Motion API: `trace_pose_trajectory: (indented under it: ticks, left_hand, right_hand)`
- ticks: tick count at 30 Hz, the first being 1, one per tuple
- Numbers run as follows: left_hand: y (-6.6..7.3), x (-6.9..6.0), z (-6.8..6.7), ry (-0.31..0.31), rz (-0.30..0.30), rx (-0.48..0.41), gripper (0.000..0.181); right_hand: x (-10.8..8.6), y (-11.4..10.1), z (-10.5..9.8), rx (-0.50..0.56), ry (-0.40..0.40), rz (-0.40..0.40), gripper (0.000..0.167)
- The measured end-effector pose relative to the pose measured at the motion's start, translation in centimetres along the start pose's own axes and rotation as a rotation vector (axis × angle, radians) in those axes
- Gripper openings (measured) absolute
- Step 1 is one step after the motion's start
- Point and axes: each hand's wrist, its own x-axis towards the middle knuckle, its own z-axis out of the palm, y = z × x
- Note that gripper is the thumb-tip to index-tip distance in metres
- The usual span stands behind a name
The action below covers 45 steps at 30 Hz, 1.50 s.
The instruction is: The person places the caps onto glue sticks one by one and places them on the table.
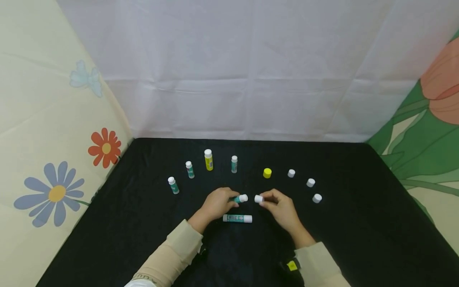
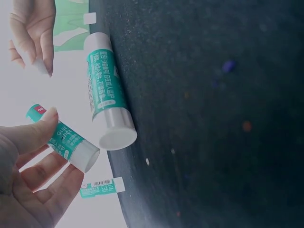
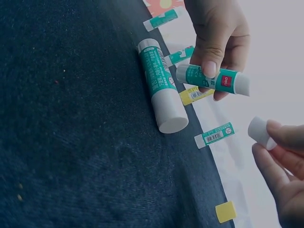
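My left hand (image 1: 218, 204) pinches a small teal-labelled glue stick (image 3: 209, 78) between thumb and fingers, its white end pointing at the other hand. Opposite it, my right hand (image 1: 284, 210) holds a white cap (image 3: 259, 132) by thumb and fingertips. A short gap separates cap and stick. Closer to me, a larger teal and white glue stick (image 1: 237, 218) lies on its side, touched by neither hand. In the left wrist view the cap (image 2: 41, 67) is mostly covered by the right fingers.
Several glue sticks stand upright in an arc at the back left, one of them yellow (image 1: 209, 161). Toward the right, a yellow cap (image 1: 267, 173) and white caps, one at the far end (image 1: 317, 198), sit on the black cloth (image 1: 358, 231).
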Motion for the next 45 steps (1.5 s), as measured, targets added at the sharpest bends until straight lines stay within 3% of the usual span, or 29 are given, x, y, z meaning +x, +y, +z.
trace_pose_trajectory:
  ticks: [11,34,40,45]
  left_hand:
    - [0.2,0.2,0.2,-0.02,-0.021,-0.013,0.024]
    - [0.8,0.3,0.5,-0.016,0.012,0.002,0.023]
    - [0.7,0.3,0.5,-0.022,0.013,0.002,0.023]
    - [0.8,0.2,0.5,-0.022,0.022,-0.007,0.023]
  right_hand:
    - [0.0,0.6,0.2,-0.02,0.003,-0.013,0.015]
    - [0.1,0.8,0.4,-0.027,-0.019,-0.062,0.014]
    - [0.0,0.3,0.4,-0.013,-0.019,-0.024,0.014]
    - [-0.3,-1.3,0.5,-0.002,-0.026,-0.015,0.013]
